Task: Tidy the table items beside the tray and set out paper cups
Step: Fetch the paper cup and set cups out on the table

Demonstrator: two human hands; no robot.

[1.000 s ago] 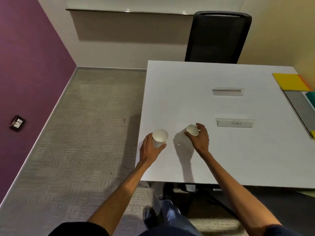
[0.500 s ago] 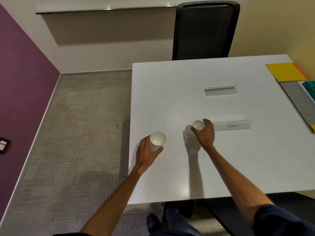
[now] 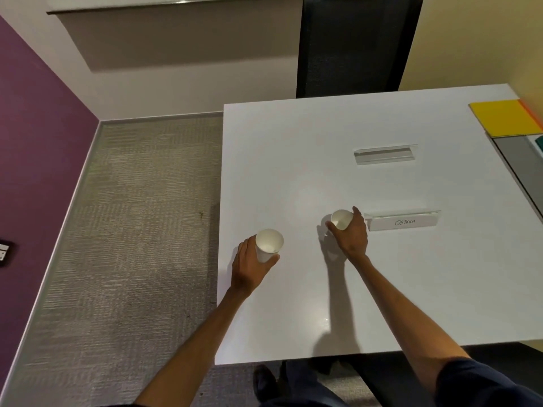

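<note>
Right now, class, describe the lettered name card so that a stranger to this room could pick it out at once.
Start at the white table in front of the black chair. Find the right hand gripping a paper cup; the name card lies just to its right. Unlike the farther card beyond it, this one bears the handwritten word OSTRICH.

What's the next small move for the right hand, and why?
Probably lower the right cup in the right hand upright onto the table just left of the OSTRICH name card, then let go. That cup is gripped close beside the card. The left hand grips the left cup near the table's left edge; it can wait.
</note>
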